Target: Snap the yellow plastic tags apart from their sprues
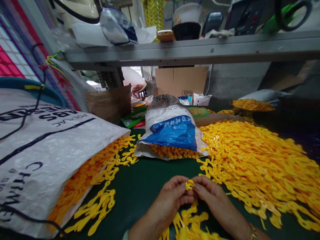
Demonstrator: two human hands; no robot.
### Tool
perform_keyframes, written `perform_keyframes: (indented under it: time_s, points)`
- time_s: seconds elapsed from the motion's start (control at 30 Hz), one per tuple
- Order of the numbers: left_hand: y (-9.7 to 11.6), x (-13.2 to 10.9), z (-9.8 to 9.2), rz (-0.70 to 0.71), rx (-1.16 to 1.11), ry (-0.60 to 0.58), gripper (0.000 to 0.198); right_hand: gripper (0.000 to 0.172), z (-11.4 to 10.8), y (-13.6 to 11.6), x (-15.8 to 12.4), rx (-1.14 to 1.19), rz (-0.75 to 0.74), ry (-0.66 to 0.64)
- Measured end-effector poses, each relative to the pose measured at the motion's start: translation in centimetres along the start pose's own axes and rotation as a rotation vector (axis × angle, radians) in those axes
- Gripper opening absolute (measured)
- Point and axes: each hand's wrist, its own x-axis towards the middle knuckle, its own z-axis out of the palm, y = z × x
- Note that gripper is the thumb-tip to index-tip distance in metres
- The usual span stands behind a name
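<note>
Both hands meet low in the middle of the view, over the dark green table. Between the fingertips is a small yellow plastic piece. My left hand pinches it from the left, with the fingers curled. The thumb and finger of my right hand close on its right side. Below the hands lie several loose yellow plastic parts, partly covered by my wrists. Fine details of the held piece are too small to make out.
A large heap of yellow parts spreads on the right. On the left, a white sack spills similar parts. A blue and white sack lies open ahead. Above runs a grey metal shelf beam; a cardboard box stands behind.
</note>
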Motion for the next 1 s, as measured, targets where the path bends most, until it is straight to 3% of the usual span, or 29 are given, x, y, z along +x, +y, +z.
perform_keyframes:
  time_s: [0.17, 0.37, 0.8, 1.0]
  points:
    - [-0.5, 0.1, -0.7, 0.006, -0.067, -0.01, 0.021, 0.015, -0.3, 0.0, -0.2, -0.082, -0.002, -0.07]
    - [-0.1, 0.1, -0.7, 0.015, -0.046, -0.014, 0.031, 0.02, -0.6, -0.4, -0.3, 0.165, 0.072, -0.122]
    - [0.4, -0.1, -1.0, 0.033, -0.032, -0.127, 0.015, 0.018, -0.1, -0.7, -0.6, 0.24, 0.027, -0.08]
    - [0.5, -0.1, -1.1, 0.025, -0.039, -0.132, 0.015, 0.021, -0.3, 0.0, -0.4, 0.146, 0.004, -0.074]
